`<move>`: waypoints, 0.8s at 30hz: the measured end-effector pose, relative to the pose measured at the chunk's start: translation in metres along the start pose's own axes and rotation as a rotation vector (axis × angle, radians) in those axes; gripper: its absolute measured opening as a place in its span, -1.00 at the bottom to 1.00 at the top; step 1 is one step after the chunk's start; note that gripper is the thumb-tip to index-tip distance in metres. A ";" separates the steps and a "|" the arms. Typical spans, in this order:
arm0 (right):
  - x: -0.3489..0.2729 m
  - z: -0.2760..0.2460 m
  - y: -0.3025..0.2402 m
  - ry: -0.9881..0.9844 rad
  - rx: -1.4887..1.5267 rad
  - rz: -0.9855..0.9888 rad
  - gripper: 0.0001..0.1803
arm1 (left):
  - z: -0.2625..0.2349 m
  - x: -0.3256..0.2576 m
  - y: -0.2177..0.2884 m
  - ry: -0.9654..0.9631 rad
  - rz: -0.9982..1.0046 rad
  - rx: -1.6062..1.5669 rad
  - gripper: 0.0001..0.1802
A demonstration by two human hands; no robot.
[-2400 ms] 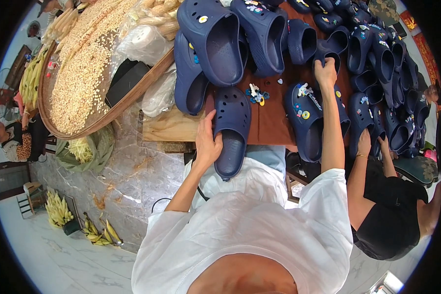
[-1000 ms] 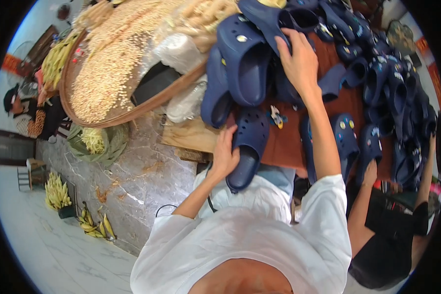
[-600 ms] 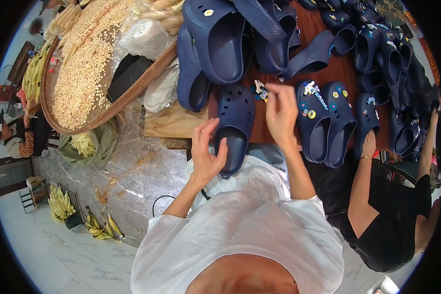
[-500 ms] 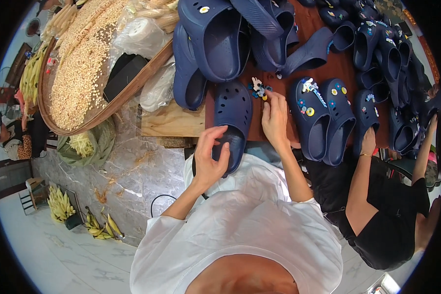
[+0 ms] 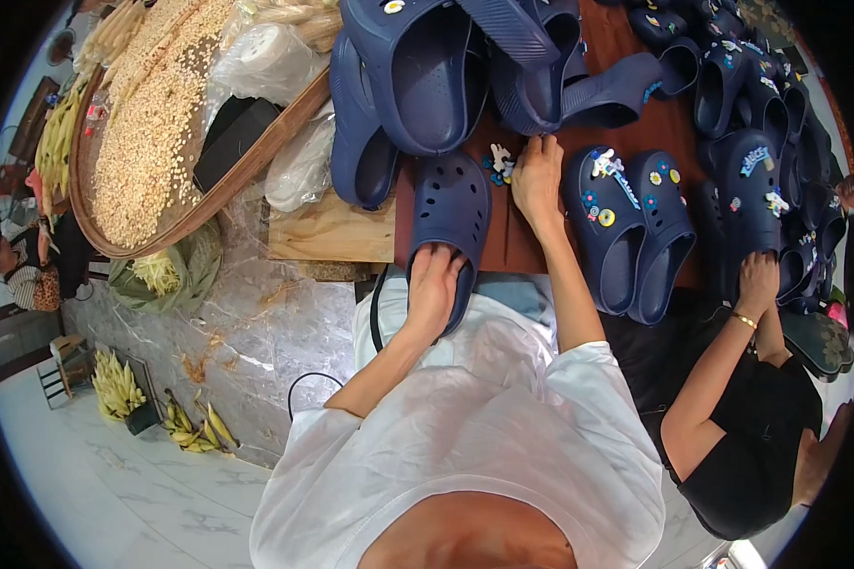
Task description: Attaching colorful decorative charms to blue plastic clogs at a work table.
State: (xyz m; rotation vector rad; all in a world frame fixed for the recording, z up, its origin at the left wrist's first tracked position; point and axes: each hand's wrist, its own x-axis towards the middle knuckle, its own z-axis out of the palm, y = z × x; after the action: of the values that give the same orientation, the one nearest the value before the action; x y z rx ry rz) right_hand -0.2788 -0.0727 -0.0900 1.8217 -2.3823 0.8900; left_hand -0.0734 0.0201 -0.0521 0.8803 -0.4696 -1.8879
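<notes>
A plain navy clog (image 5: 452,202) with round holes lies toe away from me at the table's near edge. My left hand (image 5: 433,287) reaches into its foot opening and holds it, the fingertips hidden under the upper. My right hand (image 5: 539,182) is closed, its fingertips pinched together just below the toe of another clog (image 5: 531,100); what they hold, if anything, is too small to make out. Small colourful shoe charms (image 5: 498,166), one a white figure, lie between the plain clog and my right hand. Right of that hand lies a pair of decorated clogs (image 5: 609,232) with flower and character charms.
More navy clogs (image 5: 427,76) are piled at the far side. On the left are a woven tray (image 5: 247,171) of corn kernels, plastic bags (image 5: 299,171) and a wooden board (image 5: 332,228). At right, a co-worker's hand (image 5: 757,280) is at a decorated clog (image 5: 751,190).
My left hand has gone from open above the clog to inside it. My right hand has moved away from me, past the charms, and closed. The co-worker now has a different clog raised.
</notes>
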 end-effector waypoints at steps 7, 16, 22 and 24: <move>-0.027 -0.017 -0.012 -0.009 0.153 -0.057 -0.66 | 0.007 0.036 -0.009 0.173 -0.049 -0.269 -0.65; -0.026 -0.038 -0.017 0.073 0.344 0.036 -0.78 | 0.009 0.032 0.000 0.148 -0.147 -0.392 -0.63; -0.018 -0.029 -0.005 -0.088 0.120 -0.023 -0.82 | 0.008 0.028 0.007 0.130 -0.217 -0.479 -0.62; -0.019 -0.026 -0.001 -0.103 0.120 -0.021 -0.82 | 0.008 0.026 0.010 0.125 -0.236 -0.507 -0.61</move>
State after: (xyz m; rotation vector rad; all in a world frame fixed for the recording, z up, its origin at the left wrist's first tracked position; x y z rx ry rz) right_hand -0.2797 -0.0451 -0.0743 1.9781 -2.4126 0.9814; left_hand -0.0807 -0.0074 -0.0498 0.7244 0.1969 -2.0181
